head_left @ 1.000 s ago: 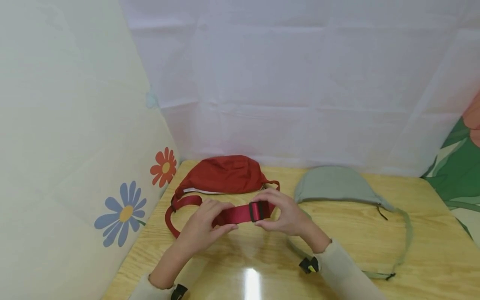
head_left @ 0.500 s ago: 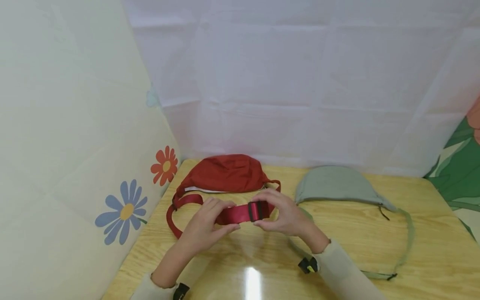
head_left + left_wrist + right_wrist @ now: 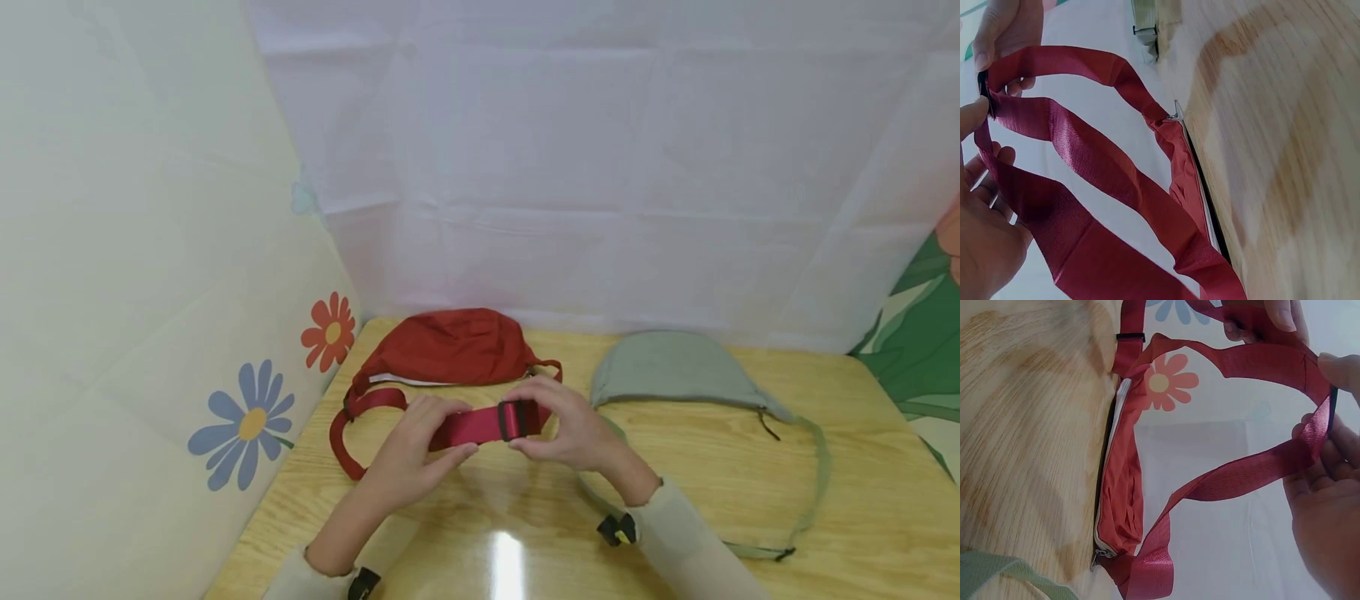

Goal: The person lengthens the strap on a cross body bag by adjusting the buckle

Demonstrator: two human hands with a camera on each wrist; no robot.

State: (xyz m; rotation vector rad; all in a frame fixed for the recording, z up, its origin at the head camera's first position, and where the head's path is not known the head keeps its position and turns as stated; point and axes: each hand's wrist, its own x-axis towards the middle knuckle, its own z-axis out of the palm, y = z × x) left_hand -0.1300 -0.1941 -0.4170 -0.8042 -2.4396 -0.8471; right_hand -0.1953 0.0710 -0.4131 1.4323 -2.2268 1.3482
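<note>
A red waist bag (image 3: 457, 350) lies at the back left of the table, its red strap (image 3: 472, 427) raised in front of it. My left hand (image 3: 405, 450) pinches this strap between thumb and fingers. Close beside it, my right hand (image 3: 573, 429) grips the strap at a black slider buckle (image 3: 513, 421). In the left wrist view, lengths of strap (image 3: 1094, 150) run from the buckle back toward the bag. The right wrist view shows the buckle edge-on (image 3: 1333, 407) between my right thumb and fingers. The bag's zipper pull (image 3: 1100, 555) is at one end.
A grey-green waist bag (image 3: 667, 371) lies at the back right, its thin strap (image 3: 819, 467) looped toward the front, partly behind my right forearm. White cloth (image 3: 525, 167) stands behind the wooden table (image 3: 862, 500). A flower-printed sheet (image 3: 150, 292) is at the left.
</note>
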